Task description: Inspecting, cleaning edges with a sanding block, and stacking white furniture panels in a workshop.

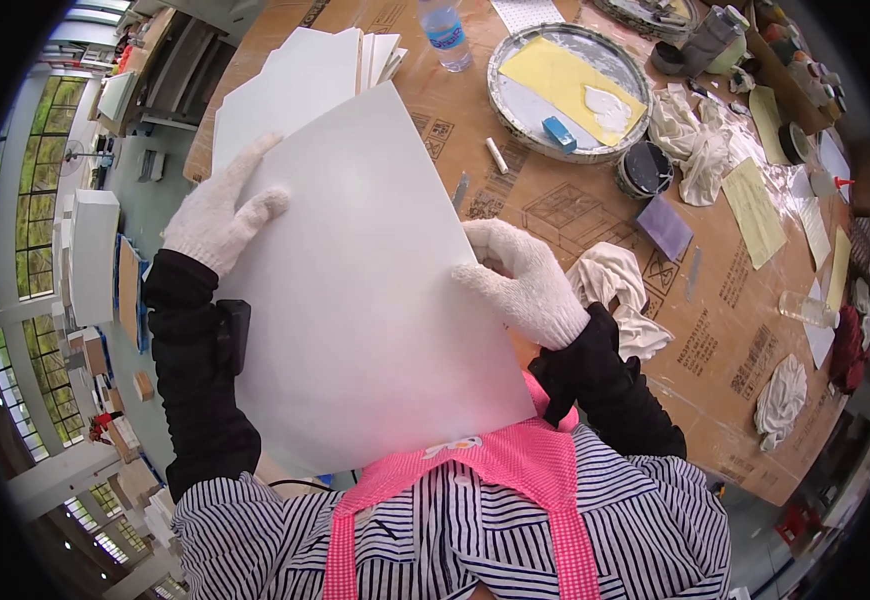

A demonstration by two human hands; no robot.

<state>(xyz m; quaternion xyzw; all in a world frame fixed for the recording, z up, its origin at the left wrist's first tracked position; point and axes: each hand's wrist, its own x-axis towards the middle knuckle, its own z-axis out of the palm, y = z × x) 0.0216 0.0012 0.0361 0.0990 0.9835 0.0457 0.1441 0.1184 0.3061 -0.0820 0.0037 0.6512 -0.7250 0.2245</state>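
Observation:
A large white panel (365,270) with a smooth face is held up in front of me, tilted, its lower edge near my pink apron. At its left edge my left hand (220,210), in a white knit glove, is closed, with the thumb on the face. My right hand (525,280), gloved alike, grips the right edge, its fingers partly hidden. Behind the panel's top, more white panels (300,80) lie stacked on the cardboard-covered table (575,210). Near my right wrist a crumpled white cloth (615,285) lies on the table.
A round tray (497,110) holds a yellow sheet (545,70), white paste (607,108) and a blue block (559,134). Nearby are a water bottle (445,38), an open can (645,168) and a purple pad (665,228). Rags (695,140) and yellow sheets (753,215) lie at the right.

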